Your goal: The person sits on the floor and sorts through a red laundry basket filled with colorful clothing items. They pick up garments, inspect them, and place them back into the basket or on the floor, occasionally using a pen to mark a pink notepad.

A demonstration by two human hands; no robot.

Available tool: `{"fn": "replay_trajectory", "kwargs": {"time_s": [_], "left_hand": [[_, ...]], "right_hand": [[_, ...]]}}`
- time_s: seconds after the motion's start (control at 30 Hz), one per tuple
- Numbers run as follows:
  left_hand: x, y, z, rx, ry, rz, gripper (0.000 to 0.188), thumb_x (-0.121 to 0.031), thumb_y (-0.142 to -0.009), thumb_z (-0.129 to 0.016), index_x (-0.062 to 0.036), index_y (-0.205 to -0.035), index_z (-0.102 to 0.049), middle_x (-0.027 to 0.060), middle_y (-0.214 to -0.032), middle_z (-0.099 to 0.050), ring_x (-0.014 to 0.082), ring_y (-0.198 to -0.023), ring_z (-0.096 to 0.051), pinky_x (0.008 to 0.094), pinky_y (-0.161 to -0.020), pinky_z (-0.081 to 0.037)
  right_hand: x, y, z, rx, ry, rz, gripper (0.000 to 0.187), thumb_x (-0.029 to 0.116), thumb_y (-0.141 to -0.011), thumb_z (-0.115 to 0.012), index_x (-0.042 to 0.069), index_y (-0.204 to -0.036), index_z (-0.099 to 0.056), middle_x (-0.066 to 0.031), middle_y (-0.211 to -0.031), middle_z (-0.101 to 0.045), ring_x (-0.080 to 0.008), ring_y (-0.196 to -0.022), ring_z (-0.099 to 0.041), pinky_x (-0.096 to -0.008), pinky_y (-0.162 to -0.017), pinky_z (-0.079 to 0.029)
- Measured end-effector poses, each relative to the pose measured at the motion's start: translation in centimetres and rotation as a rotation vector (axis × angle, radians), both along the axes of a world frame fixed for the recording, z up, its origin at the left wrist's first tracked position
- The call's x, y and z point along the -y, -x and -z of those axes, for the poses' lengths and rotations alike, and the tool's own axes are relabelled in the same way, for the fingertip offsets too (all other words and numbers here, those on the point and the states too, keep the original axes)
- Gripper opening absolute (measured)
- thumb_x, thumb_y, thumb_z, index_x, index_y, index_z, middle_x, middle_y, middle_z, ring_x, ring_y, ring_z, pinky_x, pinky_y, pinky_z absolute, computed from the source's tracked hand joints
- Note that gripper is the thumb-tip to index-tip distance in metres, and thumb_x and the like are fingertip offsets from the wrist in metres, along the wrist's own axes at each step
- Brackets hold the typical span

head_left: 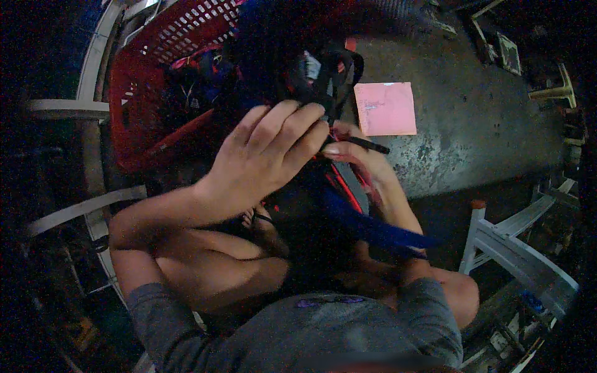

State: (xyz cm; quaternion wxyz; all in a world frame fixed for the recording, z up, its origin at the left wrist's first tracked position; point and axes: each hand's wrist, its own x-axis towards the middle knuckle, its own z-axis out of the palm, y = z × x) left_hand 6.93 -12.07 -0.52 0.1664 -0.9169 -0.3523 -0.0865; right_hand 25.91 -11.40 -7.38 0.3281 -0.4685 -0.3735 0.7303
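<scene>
So the grey-and-black strap piece with red edging (356, 183) sits mid-frame, with the right hand (367, 160) gripping it thumb-on-top and a slim black stick (371, 145) crossing by that thumb. The left hand (267, 146) curls over from the left, but its fingertips are hidden, so I can't tell what it's pinching. There's a red plastic basket (134, 133) upper left and a pink sheet (392, 112) right of top centre.
</scene>
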Motion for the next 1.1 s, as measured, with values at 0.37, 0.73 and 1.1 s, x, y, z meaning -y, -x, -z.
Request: {"fn": "replay_trajectory", "kwargs": {"time_s": [0.37, 0.73, 1.1], "left_hand": [[2.7, 2.4, -4.3, -0.016, 0.053, -0.333, 0.027, -0.003, -0.075, -0.063, -0.0014, -0.102, -0.061, 0.01, -0.112, -0.058, 0.0271, -0.096, -0.057, 0.0363, -0.081, -0.049], [3.1, -0.4, -6.4, -0.302, 0.263, -0.536, 0.033, -0.02, -0.07, -0.07, -0.0032, -0.097, -0.061, 0.0105, -0.096, -0.062, 0.0269, -0.09, -0.059, 0.0361, -0.073, -0.05], [-12.2, 16.8, -7.2, 0.063, 0.389, -0.74, 0.038, -0.038, -0.083, -0.06, -0.004, -0.099, -0.065, 0.011, -0.084, -0.067, 0.0199, -0.074, -0.065, 0.0325, -0.068, -0.051]], "right_hand": [[-0.3, 0.3, -1.5, -0.004, -0.297, -0.173, 0.073, 0.013, -0.061, -0.083, -0.007, -0.12, -0.044, -0.0092, -0.11, -0.057, -0.0138, -0.1, -0.053, -0.0291, -0.09, -0.042], [-0.1, -1.1, 0.6, 0.088, -0.564, -0.255, 0.081, 0.009, -0.058, -0.081, -0.002, -0.127, -0.041, -0.0124, -0.12, -0.054, -0.0182, -0.108, -0.052, -0.0313, -0.095, -0.039], [0.0, 0.2, 14.0, 0.81, -0.86, -0.779, 0.076, 0.002, -0.065, -0.064, 0.013, -0.134, -0.036, -0.0211, -0.121, -0.051, -0.0401, -0.096, -0.056, -0.0463, -0.075, -0.049]]}}
